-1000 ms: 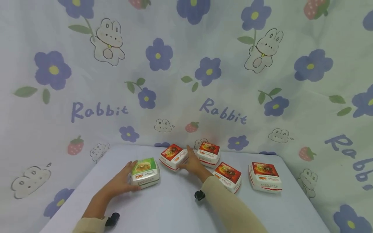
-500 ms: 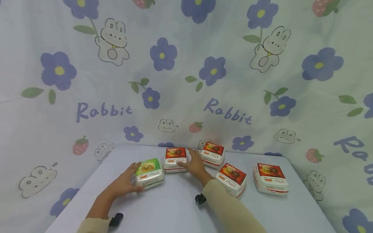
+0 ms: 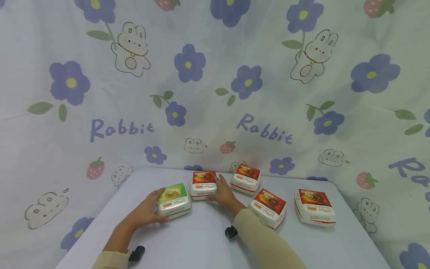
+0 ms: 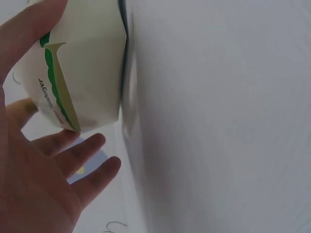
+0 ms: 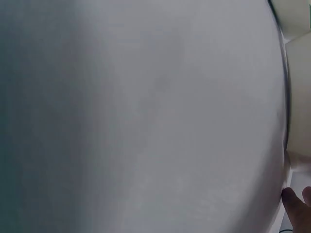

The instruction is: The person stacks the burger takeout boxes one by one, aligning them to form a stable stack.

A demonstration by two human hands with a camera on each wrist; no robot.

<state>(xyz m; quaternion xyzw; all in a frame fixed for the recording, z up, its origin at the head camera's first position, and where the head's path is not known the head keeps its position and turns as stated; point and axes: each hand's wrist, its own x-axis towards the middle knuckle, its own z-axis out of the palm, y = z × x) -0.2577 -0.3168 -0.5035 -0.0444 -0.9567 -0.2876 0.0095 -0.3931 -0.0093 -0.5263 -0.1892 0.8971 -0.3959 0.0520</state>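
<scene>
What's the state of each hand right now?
Left hand: holding the green-topped white square burger box.
Right hand: holding the leftmost red-topped white square burger box.

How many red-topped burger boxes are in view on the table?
4: the left box at the right hand; the back box, right of that hand; the front box, partly covered by the right sleeve; the rightmost box, standing apart. No others show.

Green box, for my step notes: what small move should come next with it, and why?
Probably the left hand should turn the green box slightly, squaring it with the nearest red box: in the head view the green one sits askew, that red one faces nearly straight, and the left hand's thumb and fingers are around the green box.
</scene>
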